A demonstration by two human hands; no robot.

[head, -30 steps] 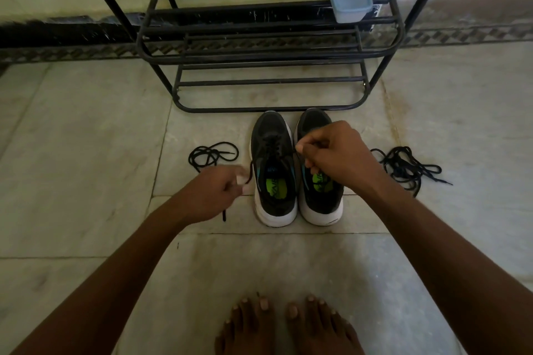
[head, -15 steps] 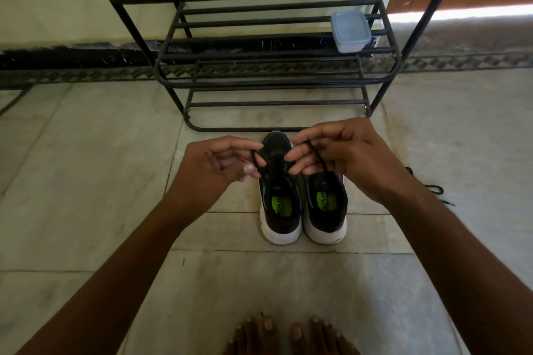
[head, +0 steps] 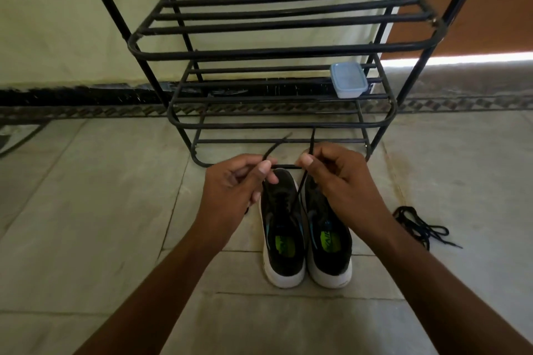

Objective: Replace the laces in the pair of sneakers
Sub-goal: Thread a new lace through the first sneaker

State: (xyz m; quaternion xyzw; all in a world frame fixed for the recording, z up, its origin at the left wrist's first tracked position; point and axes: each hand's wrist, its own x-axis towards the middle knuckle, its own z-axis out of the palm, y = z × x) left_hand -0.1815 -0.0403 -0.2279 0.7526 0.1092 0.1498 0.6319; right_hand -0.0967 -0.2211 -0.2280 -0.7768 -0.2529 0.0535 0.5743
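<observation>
Two black sneakers with white soles stand side by side on the floor, the left sneaker (head: 284,236) and the right sneaker (head: 328,242), heels toward me. A black lace (head: 285,166) runs up from the left sneaker and stretches between my hands above the toes. My left hand (head: 233,190) pinches one part of it, with an end sticking up past the fingers. My right hand (head: 340,179) pinches the other part, its end also pointing up. My hands hide the sneakers' toes.
A black metal shoe rack (head: 277,52) stands just behind the sneakers against the wall. A small lidded plastic box (head: 348,80) sits on its lower shelf at the right. A loose pile of black laces (head: 421,225) lies on the tiled floor to the right.
Both hands have risen from beside the sneakers and come together above the toes, pulling the lace taut between them. The camera has tilted up, so my feet and the left lace pile are out of view.
</observation>
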